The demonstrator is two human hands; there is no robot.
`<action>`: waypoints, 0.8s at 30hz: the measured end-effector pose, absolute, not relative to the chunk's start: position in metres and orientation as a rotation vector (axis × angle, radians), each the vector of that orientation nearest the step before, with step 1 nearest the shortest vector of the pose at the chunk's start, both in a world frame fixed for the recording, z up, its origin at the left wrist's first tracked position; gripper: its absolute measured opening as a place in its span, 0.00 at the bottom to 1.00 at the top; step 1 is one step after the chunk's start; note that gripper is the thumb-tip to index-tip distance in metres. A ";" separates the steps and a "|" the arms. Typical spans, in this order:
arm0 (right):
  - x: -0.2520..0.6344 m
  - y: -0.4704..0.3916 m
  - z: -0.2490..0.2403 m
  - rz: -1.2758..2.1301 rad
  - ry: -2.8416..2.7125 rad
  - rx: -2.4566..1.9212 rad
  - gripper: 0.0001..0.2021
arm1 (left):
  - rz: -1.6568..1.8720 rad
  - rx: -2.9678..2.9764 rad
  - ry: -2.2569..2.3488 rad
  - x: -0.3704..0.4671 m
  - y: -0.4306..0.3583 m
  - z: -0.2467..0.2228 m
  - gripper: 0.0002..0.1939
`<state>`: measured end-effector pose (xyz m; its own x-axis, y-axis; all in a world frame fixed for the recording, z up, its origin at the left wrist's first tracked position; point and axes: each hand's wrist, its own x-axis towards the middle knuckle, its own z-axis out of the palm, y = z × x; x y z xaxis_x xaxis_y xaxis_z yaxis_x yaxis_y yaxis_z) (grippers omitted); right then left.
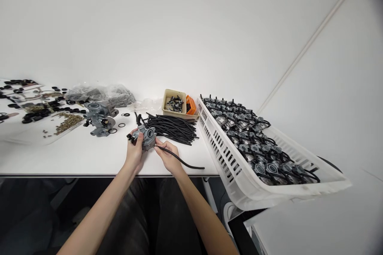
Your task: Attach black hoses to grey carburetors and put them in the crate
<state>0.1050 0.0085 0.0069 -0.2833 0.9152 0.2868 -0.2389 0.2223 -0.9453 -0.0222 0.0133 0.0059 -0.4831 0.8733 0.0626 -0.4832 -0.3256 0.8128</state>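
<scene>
My left grip is closed around a carburetor, my right grip pinches a hose beside it, and I judge many crated units done, loose hoses left.

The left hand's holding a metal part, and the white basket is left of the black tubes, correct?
Not quite: the head view shows the white basket to the right of the black tubes. The left hand does hold the metal part.
</scene>
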 end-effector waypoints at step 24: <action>0.110 0.012 0.004 0.927 -1.705 -1.124 0.27 | 1.923 0.651 0.976 -0.021 0.014 0.004 0.29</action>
<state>0.1098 0.0123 0.0044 -0.2147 0.9418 0.2588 0.2948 0.3151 -0.9021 -0.0207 0.0145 0.0036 -0.4943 0.8668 0.0659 -0.4585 -0.3244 0.8274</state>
